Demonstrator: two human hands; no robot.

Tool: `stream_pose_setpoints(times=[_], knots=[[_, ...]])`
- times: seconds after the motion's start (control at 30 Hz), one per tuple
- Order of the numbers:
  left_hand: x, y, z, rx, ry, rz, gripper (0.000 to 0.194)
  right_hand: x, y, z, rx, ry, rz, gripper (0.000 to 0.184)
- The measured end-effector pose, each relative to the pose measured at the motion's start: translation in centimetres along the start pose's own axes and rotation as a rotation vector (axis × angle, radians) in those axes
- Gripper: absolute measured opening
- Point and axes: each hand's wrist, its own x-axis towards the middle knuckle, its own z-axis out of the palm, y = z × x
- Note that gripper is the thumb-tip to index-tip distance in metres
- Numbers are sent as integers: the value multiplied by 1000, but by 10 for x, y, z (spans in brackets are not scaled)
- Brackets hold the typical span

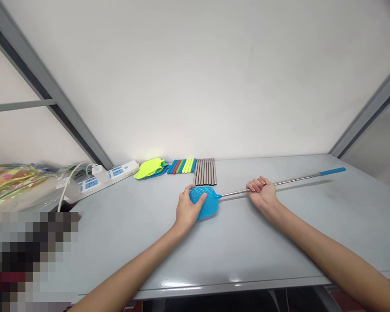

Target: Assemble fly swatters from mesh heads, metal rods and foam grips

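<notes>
A fly swatter lies across the grey table (253,242): a blue mesh head (208,203), a long metal rod (292,180) and a blue grip (332,171) at the far right end. My left hand (187,209) grips the left edge of the blue head, thumb on top. My right hand (262,192) is closed in a fist around the rod a short way from the head.
At the back of the table lie a stack of yellow-green and blue swatter heads (150,167), a row of coloured grips (182,166) and a row of metal rods (205,171). White power strips (108,174) and plastic bags (19,182) sit at the left.
</notes>
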Motion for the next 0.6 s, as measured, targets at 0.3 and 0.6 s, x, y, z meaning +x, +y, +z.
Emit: stream_pose_setpoints(times=[0.3, 0.6], knots=[[-11, 11, 5, 28, -26, -30, 50, -6, 11, -3, 31, 31, 61, 28], [-8, 8, 8, -40, -66, -15, 47, -15, 4, 10, 60, -41, 81, 27]])
